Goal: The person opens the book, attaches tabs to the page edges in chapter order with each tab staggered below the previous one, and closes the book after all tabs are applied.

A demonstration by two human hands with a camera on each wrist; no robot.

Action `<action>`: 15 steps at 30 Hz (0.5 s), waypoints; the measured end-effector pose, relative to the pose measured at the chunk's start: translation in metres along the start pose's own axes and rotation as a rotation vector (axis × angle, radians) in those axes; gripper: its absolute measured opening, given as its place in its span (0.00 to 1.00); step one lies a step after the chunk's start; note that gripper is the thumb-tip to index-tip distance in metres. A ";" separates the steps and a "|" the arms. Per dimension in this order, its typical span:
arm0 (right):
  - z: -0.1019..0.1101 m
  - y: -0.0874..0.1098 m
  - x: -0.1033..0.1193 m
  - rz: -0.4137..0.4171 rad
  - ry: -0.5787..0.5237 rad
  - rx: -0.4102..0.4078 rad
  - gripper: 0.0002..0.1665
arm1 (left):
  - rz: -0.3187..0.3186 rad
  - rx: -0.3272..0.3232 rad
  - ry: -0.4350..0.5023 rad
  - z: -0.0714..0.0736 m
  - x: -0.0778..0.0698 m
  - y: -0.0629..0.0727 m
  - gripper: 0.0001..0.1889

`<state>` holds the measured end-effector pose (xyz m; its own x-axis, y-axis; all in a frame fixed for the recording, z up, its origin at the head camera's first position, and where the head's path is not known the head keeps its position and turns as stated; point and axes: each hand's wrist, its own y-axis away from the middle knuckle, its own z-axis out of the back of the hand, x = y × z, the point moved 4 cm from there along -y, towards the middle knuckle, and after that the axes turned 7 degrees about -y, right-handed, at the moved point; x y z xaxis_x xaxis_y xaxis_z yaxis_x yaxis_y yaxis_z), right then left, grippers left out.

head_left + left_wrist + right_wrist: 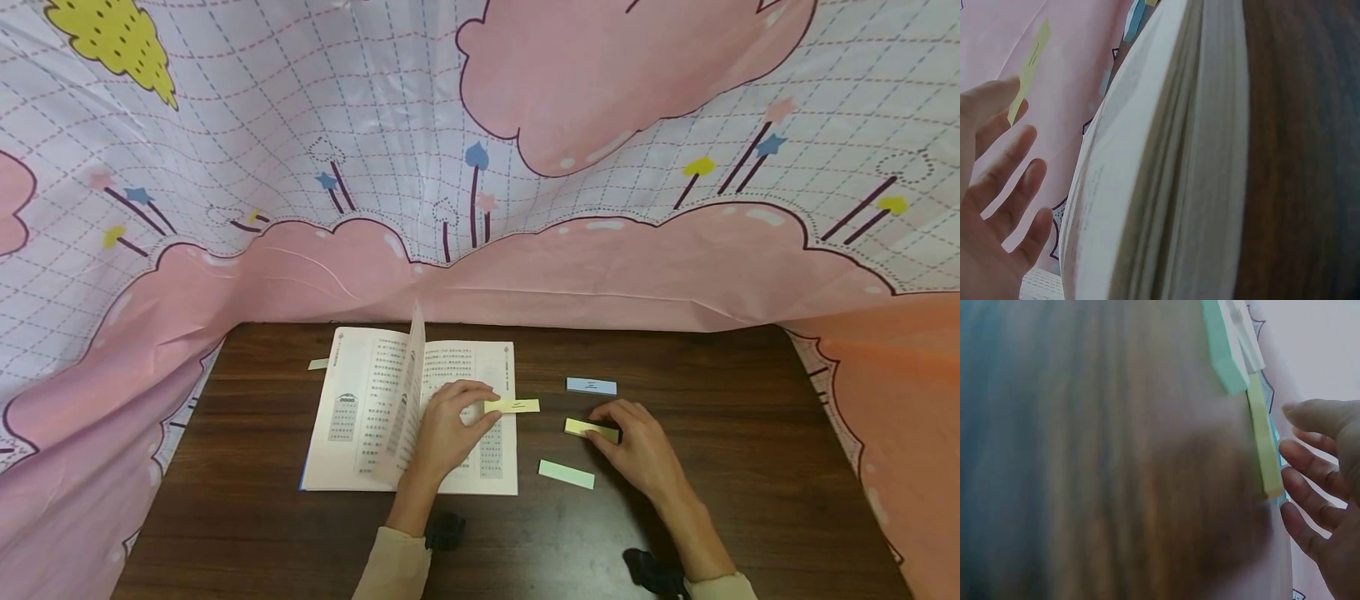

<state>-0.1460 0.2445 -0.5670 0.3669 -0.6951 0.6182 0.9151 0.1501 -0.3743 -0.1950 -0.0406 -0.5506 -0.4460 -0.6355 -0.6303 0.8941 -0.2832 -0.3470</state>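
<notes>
My left hand pinches a yellow sticky note with dark strokes between thumb and forefinger, over the right page of an open book. In the left wrist view the same note stands up from the fingertips, the other fingers spread. My right hand hovers at a pad of yellow sticky notes, thumb and forefinger apart. Beside this yellow pad, the right wrist view shows the fingers loosely bent, with a gap between thumb and fingers; any contact is unclear.
A blue sticky pad with dark strokes lies behind the yellow one, and a pale green pad lies in front. One book leaf stands up near the spine. A pale tab pokes out at the book's left edge.
</notes>
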 end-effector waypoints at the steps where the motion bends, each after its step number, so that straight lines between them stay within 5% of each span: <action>1: 0.000 -0.002 0.002 -0.005 -0.016 -0.003 0.17 | -0.008 -0.005 -0.003 0.000 0.001 0.000 0.11; 15: -0.031 -0.045 0.048 0.018 -0.244 0.096 0.24 | -0.048 0.025 -0.025 -0.002 0.001 -0.005 0.12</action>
<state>-0.1744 0.1830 -0.5421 0.4018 -0.5037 0.7647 0.9156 0.2347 -0.3265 -0.1995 -0.0385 -0.5507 -0.4877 -0.6380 -0.5959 0.8724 -0.3319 -0.3588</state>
